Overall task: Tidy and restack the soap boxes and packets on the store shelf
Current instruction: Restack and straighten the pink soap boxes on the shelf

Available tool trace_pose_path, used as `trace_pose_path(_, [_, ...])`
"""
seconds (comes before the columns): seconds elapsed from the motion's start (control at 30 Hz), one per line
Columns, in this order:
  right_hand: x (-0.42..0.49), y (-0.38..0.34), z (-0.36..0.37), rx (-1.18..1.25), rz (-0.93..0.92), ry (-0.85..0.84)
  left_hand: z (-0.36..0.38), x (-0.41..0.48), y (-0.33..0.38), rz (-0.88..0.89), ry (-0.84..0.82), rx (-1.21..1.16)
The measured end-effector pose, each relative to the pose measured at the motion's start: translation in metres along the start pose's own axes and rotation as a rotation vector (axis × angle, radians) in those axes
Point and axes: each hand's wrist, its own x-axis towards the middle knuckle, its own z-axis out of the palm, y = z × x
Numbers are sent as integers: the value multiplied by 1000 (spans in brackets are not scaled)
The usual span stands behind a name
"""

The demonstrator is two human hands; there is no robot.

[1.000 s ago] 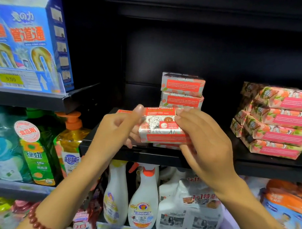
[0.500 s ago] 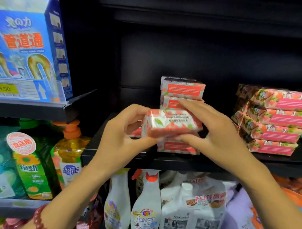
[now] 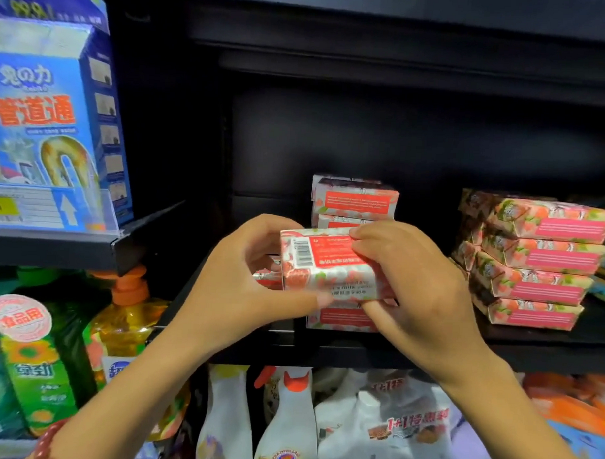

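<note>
Head view gave me one soap box (image 3: 327, 264) — left hand (image 3: 230, 281) gripping its left end, right hand (image 3: 425, 295) wrapped over the other — held just in front of the middle stack (image 3: 355, 200) on the shelf (image 3: 547, 358). I judged it mid-restack; next it needed squaring flat onto that stack.

You have two hands in view, left hand (image 3: 230, 288) and right hand (image 3: 425, 295), gripping one soap box (image 3: 327, 264). The middle stack (image 3: 355, 200) shows you three boxes, its middle part hidden. The right stack (image 3: 540, 258) shows four packets in front. Count one blue carton (image 3: 41, 117), one pump bottle (image 3: 126, 319), two white spray bottles (image 3: 287, 424).
</note>
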Motion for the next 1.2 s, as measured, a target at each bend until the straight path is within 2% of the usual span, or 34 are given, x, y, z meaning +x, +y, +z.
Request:
trace_pose_path(0.13, [5,5,-8,226,140,-282,-4,-1,-2,180,28,199])
trace_pose_path(0.23, [8,12,-14,376,231,-320,-4,-1,-3,295,31,277])
trace_pose_path(0.33, [12,14,-15,442,251,-366,0,0,-5,377,31,260])
trace_pose_path(0.4, [13,11,-15,454,285,-339,3,0,-8,411,33,286])
trace_pose_path(0.47, [10,6,-13,409,287,-239,2,-3,-11,364,36,268])
trace_pose_path(0.63, [3,-4,-4,173,153,46,-5,-14,-9,-30,-14,32])
trace_pose_path(0.73, [2,-9,3,165,82,145,-2,-14,-7,-149,22,-66])
trace_pose_path(0.9, [0,-14,14,125,11,145,-2,-16,-1,-58,72,-42])
trace_pose_path(1.07, [-7,-11,13,136,32,27,-14,-17,-9,-21,179,-40])
trace_pose_path(1.2, [-15,-12,10,188,81,60,-22,-14,-20,-27,290,6])
